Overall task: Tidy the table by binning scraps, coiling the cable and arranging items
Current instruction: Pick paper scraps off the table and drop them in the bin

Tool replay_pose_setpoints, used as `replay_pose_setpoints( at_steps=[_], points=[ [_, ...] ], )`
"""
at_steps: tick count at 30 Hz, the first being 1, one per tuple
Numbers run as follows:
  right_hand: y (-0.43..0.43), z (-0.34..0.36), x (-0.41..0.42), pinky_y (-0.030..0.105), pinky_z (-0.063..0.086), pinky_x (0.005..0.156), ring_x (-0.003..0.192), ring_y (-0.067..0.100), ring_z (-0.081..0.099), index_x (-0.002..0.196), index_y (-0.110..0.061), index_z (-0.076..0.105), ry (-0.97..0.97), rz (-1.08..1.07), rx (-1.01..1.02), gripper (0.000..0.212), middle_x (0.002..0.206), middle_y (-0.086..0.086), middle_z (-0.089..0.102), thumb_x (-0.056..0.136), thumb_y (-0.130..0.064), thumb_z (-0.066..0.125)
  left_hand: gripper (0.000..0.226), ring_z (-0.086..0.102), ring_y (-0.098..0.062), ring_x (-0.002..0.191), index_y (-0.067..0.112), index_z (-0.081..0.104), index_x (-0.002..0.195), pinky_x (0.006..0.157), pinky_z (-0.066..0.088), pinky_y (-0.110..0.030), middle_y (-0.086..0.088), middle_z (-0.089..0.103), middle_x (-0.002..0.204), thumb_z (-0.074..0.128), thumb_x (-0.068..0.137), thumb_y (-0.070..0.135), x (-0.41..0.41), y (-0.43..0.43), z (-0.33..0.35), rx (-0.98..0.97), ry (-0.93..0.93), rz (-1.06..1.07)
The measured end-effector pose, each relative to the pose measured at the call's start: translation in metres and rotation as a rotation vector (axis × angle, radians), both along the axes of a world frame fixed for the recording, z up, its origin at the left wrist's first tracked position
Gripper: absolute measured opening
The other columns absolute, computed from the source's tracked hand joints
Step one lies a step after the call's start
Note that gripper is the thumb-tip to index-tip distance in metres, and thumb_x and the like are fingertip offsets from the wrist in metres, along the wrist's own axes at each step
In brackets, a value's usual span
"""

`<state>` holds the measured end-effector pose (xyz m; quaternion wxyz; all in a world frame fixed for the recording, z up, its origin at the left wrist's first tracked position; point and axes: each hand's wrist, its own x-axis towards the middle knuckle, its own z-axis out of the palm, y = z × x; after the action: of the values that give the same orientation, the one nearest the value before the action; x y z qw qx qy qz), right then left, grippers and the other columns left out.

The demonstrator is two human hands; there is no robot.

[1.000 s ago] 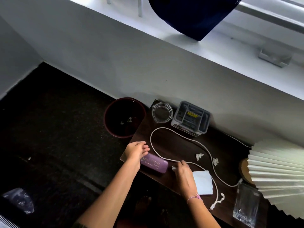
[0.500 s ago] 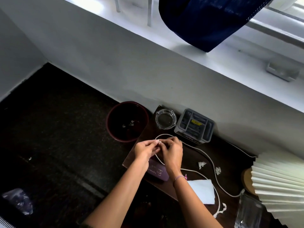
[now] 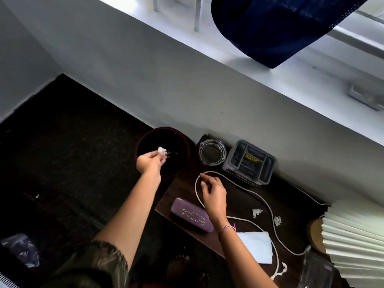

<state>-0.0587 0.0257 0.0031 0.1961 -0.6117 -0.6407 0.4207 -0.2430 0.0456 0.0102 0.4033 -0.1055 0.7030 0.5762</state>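
Observation:
My left hand [image 3: 150, 162] pinches a small white paper scrap [image 3: 162, 151] over the dark red bin [image 3: 182, 142] on the floor beside the table. My right hand [image 3: 213, 194] hovers over the dark wooden table [image 3: 182, 194], fingers loosely curled and holding nothing, above the loop of the white cable [image 3: 268, 206]. The cable snakes across the table to the lamp. Two more white scraps [image 3: 256, 212] [image 3: 277, 220] lie near the cable. A purple case [image 3: 192, 217] lies at the table's near left edge.
A glass ashtray [image 3: 212, 151] and a grey organiser box [image 3: 249, 162] stand at the back of the table. A white napkin [image 3: 257, 246], a drinking glass [image 3: 315, 273] and a pleated lamp shade [image 3: 357, 240] are on the right. A plastic bag [image 3: 20, 249] lies on the dark floor.
My left hand took the scrap from my right hand and carried it left over the bin. My right hand stayed over the cable loop and opened.

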Motion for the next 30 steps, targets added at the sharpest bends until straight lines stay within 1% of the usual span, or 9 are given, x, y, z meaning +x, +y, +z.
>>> replay_pose_setpoints(
  at_steps=[2,4,8,13,16,18,23,26,30],
  points=[
    [-0.002,-0.003,0.011,-0.002,0.037,0.066,0.071,-0.003,0.052,0.111,-0.015,0.064,-0.017,-0.018,-0.014,0.025,0.097,-0.002,0.057,0.09,-0.008,0.054,0.032,0.061,-0.022,0.07,-0.011,0.055,0.116,0.055,0.054,-0.02,-0.019,0.063,0.087,0.058,0.087,0.001,-0.011,0.006,-0.007,-0.093,0.013,-0.03],
    [-0.003,-0.007,0.024,0.001,0.039,0.064,0.068,0.001,0.052,0.109,-0.015,0.065,-0.029,-0.044,-0.026,0.024,0.098,0.001,0.058,0.09,-0.007,0.055,0.032,0.063,-0.024,0.082,-0.008,0.057,0.114,0.067,0.055,-0.029,-0.023,0.065,0.102,0.059,0.089,0.011,-0.011,0.006,-0.013,-0.179,0.042,-0.087],
    [-0.006,-0.011,0.046,0.0,0.038,0.064,0.07,0.001,0.053,0.105,-0.013,0.067,-0.048,-0.098,-0.047,0.024,0.091,0.003,0.059,0.086,-0.002,0.057,0.03,0.065,-0.032,0.098,-0.006,0.056,0.116,0.078,0.053,-0.033,-0.025,0.064,0.113,0.052,0.093,0.012,0.011,-0.005,-0.022,-0.174,0.03,-0.17],
    [-0.011,-0.013,0.071,0.008,0.04,0.069,0.069,0.006,0.055,0.101,-0.011,0.068,-0.074,-0.158,-0.06,0.024,0.089,0.006,0.06,0.082,0.002,0.06,0.033,0.067,-0.025,0.085,-0.005,0.053,0.119,0.076,0.054,-0.032,-0.023,0.066,0.105,0.048,0.095,0.017,0.055,-0.022,-0.027,-0.154,0.024,-0.243],
    [-0.009,-0.01,0.09,0.028,0.048,0.081,0.08,0.018,0.059,0.101,-0.012,0.067,-0.138,-0.2,-0.031,0.024,0.094,0.009,0.061,0.082,0.001,0.06,0.033,0.066,-0.027,0.086,-0.007,0.054,0.116,0.073,0.055,-0.031,-0.022,0.066,0.101,0.046,0.096,0.019,0.081,-0.02,-0.025,-0.124,0.007,-0.304],
    [-0.007,-0.009,0.102,0.035,0.047,0.085,0.091,0.026,0.058,0.102,-0.012,0.066,-0.215,-0.235,0.004,0.023,0.097,0.011,0.063,0.082,-0.001,0.06,0.032,0.066,-0.027,0.085,-0.007,0.054,0.113,0.068,0.055,-0.027,-0.022,0.065,0.097,0.045,0.096,0.018,0.095,-0.017,-0.023,-0.113,0.007,-0.344],
    [0.0,-0.009,0.143,0.037,0.039,0.09,0.105,0.037,0.051,0.107,-0.004,0.063,-0.42,-0.355,0.002,0.023,0.108,0.019,0.06,0.084,-0.005,0.059,0.026,0.062,-0.015,0.067,-0.005,0.055,0.111,0.056,0.051,-0.017,-0.007,0.061,0.074,0.045,0.096,0.014,0.131,-0.012,-0.026,-0.099,0.0,-0.462],
    [0.004,-0.011,0.161,0.043,0.042,0.095,0.109,0.038,0.05,0.109,-0.004,0.063,-0.418,-0.367,-0.051,0.026,0.116,0.02,0.057,0.084,-0.004,0.059,0.026,0.061,-0.015,0.066,-0.007,0.054,0.113,0.06,0.051,-0.02,-0.013,0.063,0.08,0.045,0.096,0.011,0.145,-0.011,-0.031,-0.117,0.001,-0.508],
    [0.007,-0.014,0.169,0.038,0.047,0.09,0.103,0.034,0.058,0.106,-0.008,0.066,-0.376,-0.3,-0.103,0.026,0.113,0.015,0.058,0.082,-0.001,0.06,0.026,0.061,-0.014,0.066,-0.007,0.055,0.113,0.059,0.05,-0.018,-0.019,0.061,0.093,0.044,0.096,0.009,0.161,-0.011,-0.038,-0.152,0.015,-0.574]
  ],
)
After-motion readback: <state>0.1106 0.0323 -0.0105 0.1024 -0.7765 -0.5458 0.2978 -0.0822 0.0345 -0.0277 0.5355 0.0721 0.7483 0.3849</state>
